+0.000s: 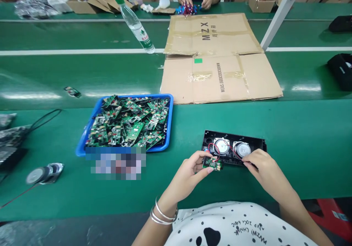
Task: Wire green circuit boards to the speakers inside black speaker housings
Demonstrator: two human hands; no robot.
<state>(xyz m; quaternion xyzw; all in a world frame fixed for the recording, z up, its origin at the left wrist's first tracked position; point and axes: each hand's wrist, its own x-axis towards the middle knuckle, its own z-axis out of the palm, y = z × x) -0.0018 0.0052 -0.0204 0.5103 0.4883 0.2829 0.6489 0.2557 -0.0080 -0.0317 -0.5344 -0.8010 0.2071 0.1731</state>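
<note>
A black speaker housing [230, 136] lies on the green bench in front of me, with two round silver speakers [221, 146] set side by side in it. Between thumb and fingers my left hand [194, 167] grips a small green circuit board [213, 163] at the housing's near left edge. Red wires [216, 147] loop from the board over the speakers. My right hand [260, 163] is pinched at the right speaker's lower edge, where a dark red wire runs to the fingertips; the exact hold is partly hidden by the fingers.
A blue tray [171, 125] heaped with circuit boards stands to the left. Flattened cardboard [178, 79] lies ahead, beside a tilted water bottle [137, 28]. A loose speaker [38, 174] rests at far left. Across the bench, a person's hands [207, 0] handle shiny red and blue material.
</note>
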